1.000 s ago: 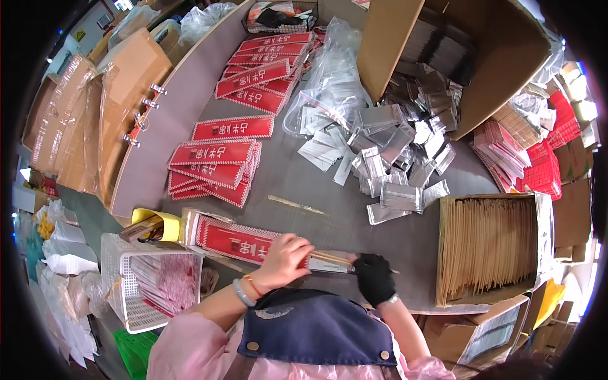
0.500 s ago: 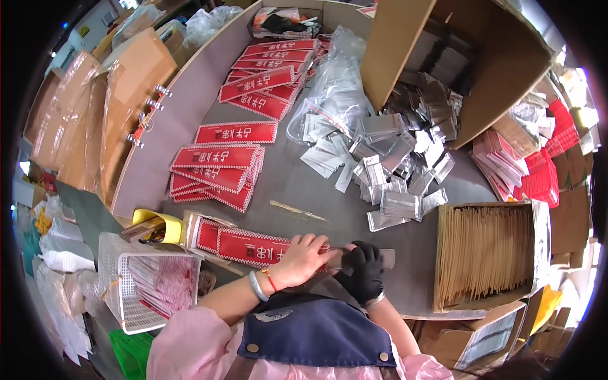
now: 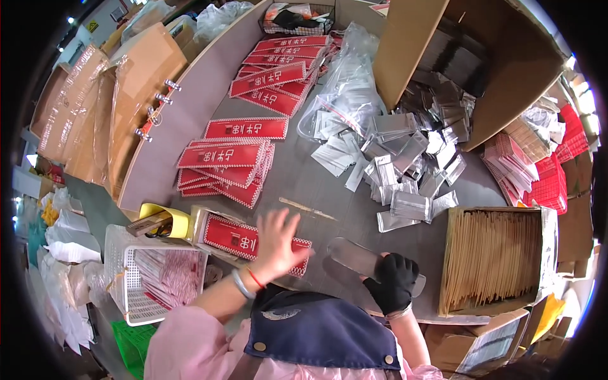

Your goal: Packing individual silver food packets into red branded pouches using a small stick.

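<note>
My left hand (image 3: 277, 244), bare with a silver bangle and a red cord, is open with its fingers spread, slightly blurred. It is over a red paper sleeve (image 3: 231, 235) with a checkered border, at the near edge of the table. In my right hand (image 3: 392, 282), which wears a black fingerless glove, is a long grey strip with rounded ends (image 3: 358, 256), smooth and shiny. My fingers close round its right part. Its left end lies low over the grey table, apart from the sleeve. I cannot tell its material.
Stacked red sleeves (image 3: 221, 158) lie on the left, silver packets (image 3: 405, 202) in the middle beside a clear bag (image 3: 354, 82). A box of thin wooden sticks (image 3: 494, 259) stands right, an open cardboard box (image 3: 405, 50) behind. A yellow holder (image 3: 180, 223) and white basket (image 3: 117, 278) sit left.
My hands have moved apart. The left has let go at the sleeve's right end and lifted with fingers spread; the right has drawn the grey strip to the right, away from the sleeve.
</note>
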